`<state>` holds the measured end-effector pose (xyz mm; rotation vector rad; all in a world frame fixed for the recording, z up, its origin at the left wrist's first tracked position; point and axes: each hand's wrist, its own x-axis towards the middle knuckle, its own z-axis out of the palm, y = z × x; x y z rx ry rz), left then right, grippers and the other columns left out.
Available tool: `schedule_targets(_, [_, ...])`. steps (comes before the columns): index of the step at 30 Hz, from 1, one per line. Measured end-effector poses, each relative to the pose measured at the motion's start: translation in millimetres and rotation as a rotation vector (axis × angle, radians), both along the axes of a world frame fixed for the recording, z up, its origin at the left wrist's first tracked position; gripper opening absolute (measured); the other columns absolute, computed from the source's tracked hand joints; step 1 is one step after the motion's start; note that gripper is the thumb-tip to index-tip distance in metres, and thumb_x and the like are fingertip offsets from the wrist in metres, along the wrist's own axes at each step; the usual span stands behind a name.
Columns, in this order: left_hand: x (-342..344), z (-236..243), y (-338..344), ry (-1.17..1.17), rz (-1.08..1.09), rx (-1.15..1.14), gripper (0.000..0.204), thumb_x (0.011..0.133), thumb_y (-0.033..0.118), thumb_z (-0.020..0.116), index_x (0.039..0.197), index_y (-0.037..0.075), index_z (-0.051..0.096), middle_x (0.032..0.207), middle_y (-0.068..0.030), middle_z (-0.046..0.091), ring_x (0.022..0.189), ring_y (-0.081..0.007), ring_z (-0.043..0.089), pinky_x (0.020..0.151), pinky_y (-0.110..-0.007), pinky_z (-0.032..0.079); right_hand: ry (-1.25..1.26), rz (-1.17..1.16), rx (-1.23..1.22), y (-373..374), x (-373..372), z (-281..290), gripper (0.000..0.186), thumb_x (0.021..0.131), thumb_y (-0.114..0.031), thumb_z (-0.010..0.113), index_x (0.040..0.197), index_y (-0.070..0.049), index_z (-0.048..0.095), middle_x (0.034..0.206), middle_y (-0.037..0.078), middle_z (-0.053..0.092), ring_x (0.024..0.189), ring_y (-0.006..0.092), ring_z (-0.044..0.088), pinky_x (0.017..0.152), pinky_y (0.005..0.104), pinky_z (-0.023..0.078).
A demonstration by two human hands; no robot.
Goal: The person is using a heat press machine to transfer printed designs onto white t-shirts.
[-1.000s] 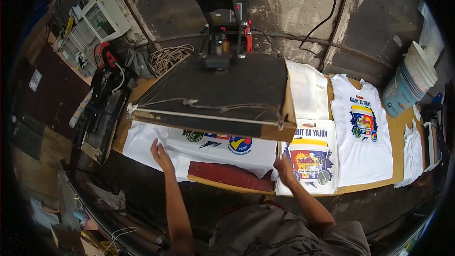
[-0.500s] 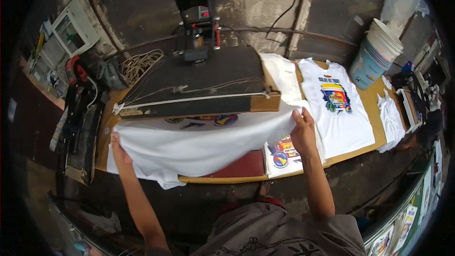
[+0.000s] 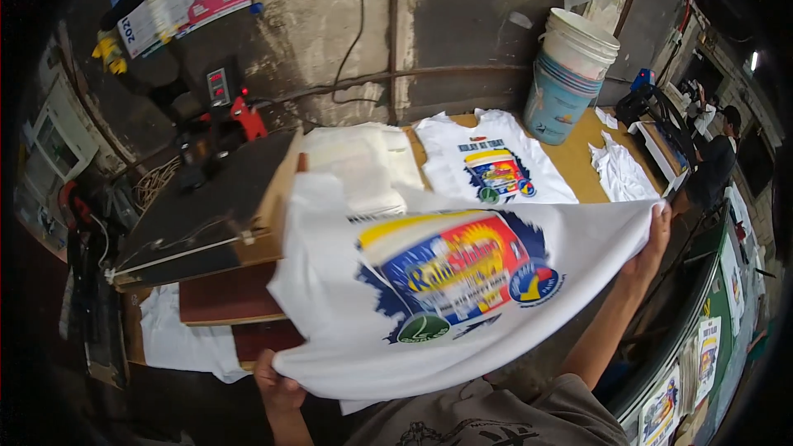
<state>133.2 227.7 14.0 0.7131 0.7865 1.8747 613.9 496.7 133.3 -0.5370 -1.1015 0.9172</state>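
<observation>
A white T-shirt [image 3: 330, 281] with a large colourful print is stretched between my hands, slightly blurred and swung out over the table's front edge. My left hand [image 3: 278, 384] pinches its lower left corner. At the far right my right hand [image 3: 655, 239] grips the opposite hem edge. Left of the shirt stands a heat press [image 3: 211, 206], its black upper plate raised above a dark red lower plate [image 3: 223, 296]. Another white cloth [image 3: 186, 334] lies at the table's left front, beside and below that plate. The shirt hides part of the table and of the press's right side.
A similar printed T-shirt [image 3: 496, 157] lies flat behind, next to a white stack [image 3: 363, 157]. Stacked buckets [image 3: 570, 74] stand at the back right, near a crumpled white cloth [image 3: 624, 167]. Printed sheets [image 3: 661, 405] sit at lower right. A person [image 3: 723, 157] is at the far right.
The T-shirt has come out from under the press's upper plate and moved right and toward me, its print now facing up. Both hands travelled with it. My view has turned right.
</observation>
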Motion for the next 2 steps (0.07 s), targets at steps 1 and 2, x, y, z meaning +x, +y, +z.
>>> schedule_targets(1, [21.5, 14.5, 23.6, 0.175, 0.154, -0.001, 0.062, 0.074, 0.032, 0.079, 0.116, 0.0, 0.046, 0.112, -0.0131, 0.057, 0.101, -0.0198, 0.06, 0.084, -0.037, 0.053, 0.02, -0.134, 0.0, 11.4, 18.4, 7.3, 0.039, 0.092, -0.017, 0.058, 0.127, -0.008, 0.042, 0.091, 0.012, 0.065, 0.084, 0.024, 0.067, 0.066, 0.0353, 0.059])
schedule_targets(2, [40.1, 31.6, 46.3, 0.335, 0.334, -0.049, 0.069, 0.075, 0.041, 0.077, 0.12, 0.003, 0.041, 0.123, -0.0131, 0.052, 0.107, -0.0207, 0.057, 0.087, -0.037, 0.052, -0.078, -0.077, -0.013, 20.5, 38.8, 17.5, 0.05, 0.091, -0.018, 0.06, 0.133, -0.009, 0.034, 0.111, 0.021, 0.061, 0.094, 0.0322, 0.067, 0.069, 0.0403, 0.059])
